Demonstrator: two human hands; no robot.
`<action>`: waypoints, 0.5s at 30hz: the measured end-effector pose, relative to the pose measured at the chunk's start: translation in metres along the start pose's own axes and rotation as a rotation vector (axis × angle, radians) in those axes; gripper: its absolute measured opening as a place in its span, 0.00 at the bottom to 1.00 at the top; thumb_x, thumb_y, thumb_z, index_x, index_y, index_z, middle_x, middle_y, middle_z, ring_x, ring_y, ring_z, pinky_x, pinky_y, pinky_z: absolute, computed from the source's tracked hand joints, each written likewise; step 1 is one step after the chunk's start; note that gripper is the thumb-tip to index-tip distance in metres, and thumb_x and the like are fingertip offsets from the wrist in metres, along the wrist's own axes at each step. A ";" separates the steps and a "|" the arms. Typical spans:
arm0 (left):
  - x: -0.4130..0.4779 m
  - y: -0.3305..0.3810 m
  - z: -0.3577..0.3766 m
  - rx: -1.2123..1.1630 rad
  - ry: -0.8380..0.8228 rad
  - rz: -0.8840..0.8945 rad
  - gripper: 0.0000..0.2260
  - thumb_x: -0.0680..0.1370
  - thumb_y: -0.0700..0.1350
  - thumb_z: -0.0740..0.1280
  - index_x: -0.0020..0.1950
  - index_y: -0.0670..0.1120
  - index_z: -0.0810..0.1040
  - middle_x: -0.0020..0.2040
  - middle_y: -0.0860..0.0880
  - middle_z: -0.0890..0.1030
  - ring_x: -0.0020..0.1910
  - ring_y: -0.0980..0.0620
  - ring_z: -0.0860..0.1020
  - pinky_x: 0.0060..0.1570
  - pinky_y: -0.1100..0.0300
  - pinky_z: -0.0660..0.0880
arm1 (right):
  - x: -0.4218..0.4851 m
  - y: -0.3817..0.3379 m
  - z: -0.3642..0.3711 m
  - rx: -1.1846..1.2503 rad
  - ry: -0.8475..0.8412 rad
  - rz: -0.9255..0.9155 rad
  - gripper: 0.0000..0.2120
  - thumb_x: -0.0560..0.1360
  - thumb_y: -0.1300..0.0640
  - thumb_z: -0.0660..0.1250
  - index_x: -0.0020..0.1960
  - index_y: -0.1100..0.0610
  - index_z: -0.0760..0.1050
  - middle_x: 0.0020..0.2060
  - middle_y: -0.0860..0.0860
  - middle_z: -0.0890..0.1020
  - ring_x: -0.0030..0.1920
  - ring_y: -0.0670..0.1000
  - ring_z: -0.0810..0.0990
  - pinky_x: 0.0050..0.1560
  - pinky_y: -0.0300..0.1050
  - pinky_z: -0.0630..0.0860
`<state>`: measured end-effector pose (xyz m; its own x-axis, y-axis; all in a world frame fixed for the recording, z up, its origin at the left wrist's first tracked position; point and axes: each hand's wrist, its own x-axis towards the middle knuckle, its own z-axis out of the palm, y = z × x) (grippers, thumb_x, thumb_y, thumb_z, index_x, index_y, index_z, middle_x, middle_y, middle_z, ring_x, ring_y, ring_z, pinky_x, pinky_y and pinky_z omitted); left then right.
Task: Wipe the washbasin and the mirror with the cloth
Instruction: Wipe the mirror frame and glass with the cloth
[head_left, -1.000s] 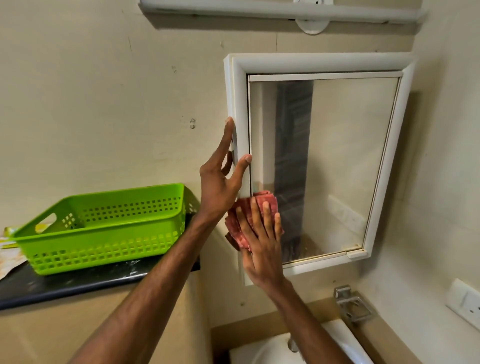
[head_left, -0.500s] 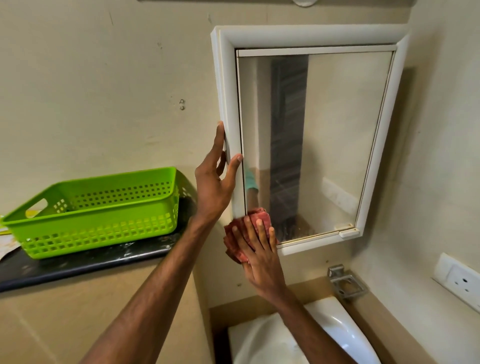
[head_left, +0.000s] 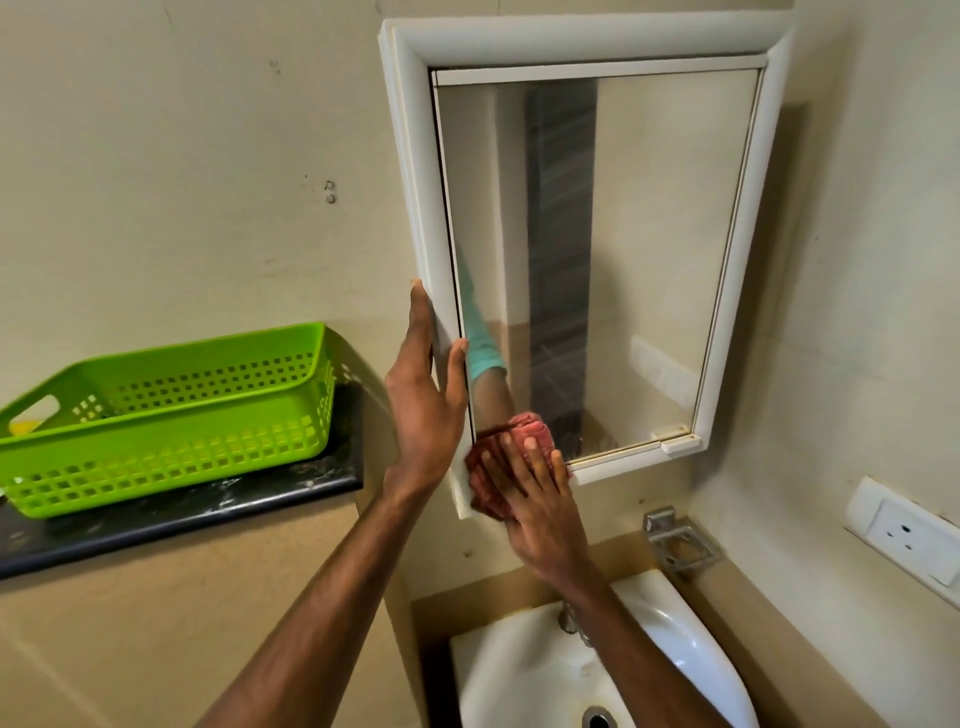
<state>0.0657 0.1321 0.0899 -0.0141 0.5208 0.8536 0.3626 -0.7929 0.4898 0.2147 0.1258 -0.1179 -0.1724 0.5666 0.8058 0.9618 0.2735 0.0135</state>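
A white-framed mirror (head_left: 639, 249) hangs on the wall above a white washbasin (head_left: 524, 675). My left hand (head_left: 423, 400) holds the frame's left edge, thumb on the front and fingers along the side. My right hand (head_left: 535, 514) presses a crumpled red cloth (head_left: 535, 434) with straight fingers against the mirror's bottom-left corner. The cloth covers part of the lower frame there. The basin's tap is mostly hidden behind my right forearm.
A green perforated basket (head_left: 171, 415) stands on a dark counter ledge (head_left: 260, 499) to the left. A metal soap holder (head_left: 680, 543) is fixed to the wall right of the basin. A white wall socket (head_left: 904, 535) sits on the right wall.
My right hand has slid the cloth down from the lower mirror glass to the bottom-left corner of the frame. My left hand keeps its hold on the frame's edge, a little lower.
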 end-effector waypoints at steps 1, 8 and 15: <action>-0.007 -0.002 0.003 0.032 0.001 0.002 0.32 0.82 0.42 0.66 0.83 0.43 0.54 0.80 0.45 0.64 0.78 0.50 0.66 0.74 0.51 0.69 | 0.001 0.009 -0.003 -0.004 0.008 0.021 0.39 0.79 0.50 0.61 0.86 0.46 0.48 0.86 0.49 0.47 0.86 0.56 0.47 0.83 0.63 0.47; -0.046 -0.011 0.023 0.177 -0.005 -0.039 0.33 0.84 0.41 0.63 0.83 0.45 0.47 0.83 0.48 0.55 0.81 0.51 0.60 0.76 0.64 0.59 | -0.001 0.110 -0.028 0.019 0.179 0.419 0.35 0.83 0.53 0.67 0.84 0.57 0.55 0.85 0.59 0.53 0.85 0.64 0.48 0.80 0.72 0.58; -0.049 -0.007 0.032 0.208 0.005 -0.106 0.34 0.84 0.42 0.63 0.83 0.43 0.45 0.84 0.48 0.50 0.82 0.52 0.54 0.76 0.62 0.56 | 0.012 0.089 -0.033 0.165 0.254 0.649 0.34 0.85 0.47 0.59 0.85 0.56 0.52 0.85 0.57 0.51 0.85 0.61 0.44 0.81 0.71 0.54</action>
<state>0.0941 0.1224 0.0390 -0.0668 0.5953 0.8007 0.5434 -0.6514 0.5296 0.3052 0.1308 -0.0875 0.4976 0.4618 0.7343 0.8055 0.0682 -0.5887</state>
